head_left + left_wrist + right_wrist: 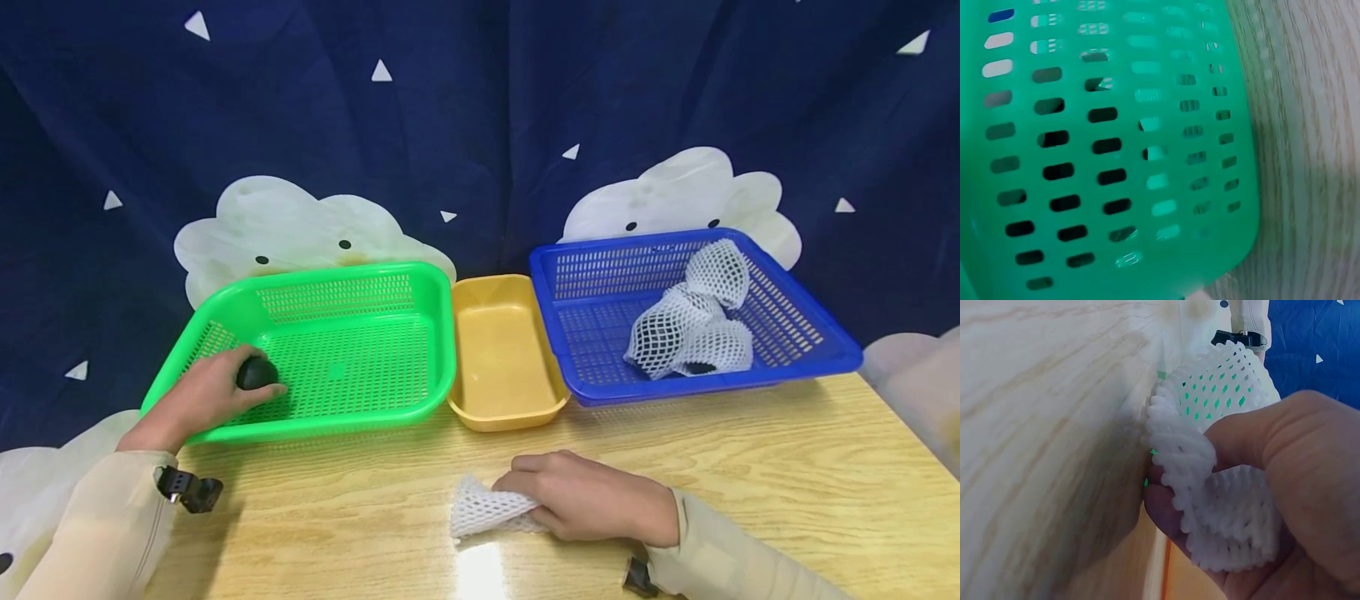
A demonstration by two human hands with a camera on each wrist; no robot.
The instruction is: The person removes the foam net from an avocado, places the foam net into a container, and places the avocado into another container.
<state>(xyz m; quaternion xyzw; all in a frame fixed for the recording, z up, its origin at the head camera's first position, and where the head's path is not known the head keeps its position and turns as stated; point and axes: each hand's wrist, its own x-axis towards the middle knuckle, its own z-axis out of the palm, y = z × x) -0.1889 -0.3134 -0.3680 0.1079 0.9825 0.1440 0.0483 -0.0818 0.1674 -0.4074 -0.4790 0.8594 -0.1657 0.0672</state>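
My left hand [210, 392] reaches over the near left rim of the green basket [442, 358] and grips a dark round fruit [257, 372] inside it. In the left wrist view only the basket's slotted wall [1129, 144] shows; hand and fruit are hidden. Low over the wooden table, my right hand [577, 496] pinches a white foam net sleeve [483, 510]. The right wrist view shows the sleeve [1185, 456] with its open end spread, thumb on one side and fingers behind.
A yellow tray [502, 358] stands between the green basket and a blue basket [697, 387]. Several dark things in white foam nets [667, 333] lie in the blue basket. A dark blue cloth [480, 125] with clouds and triangles hangs behind the table [337, 517].
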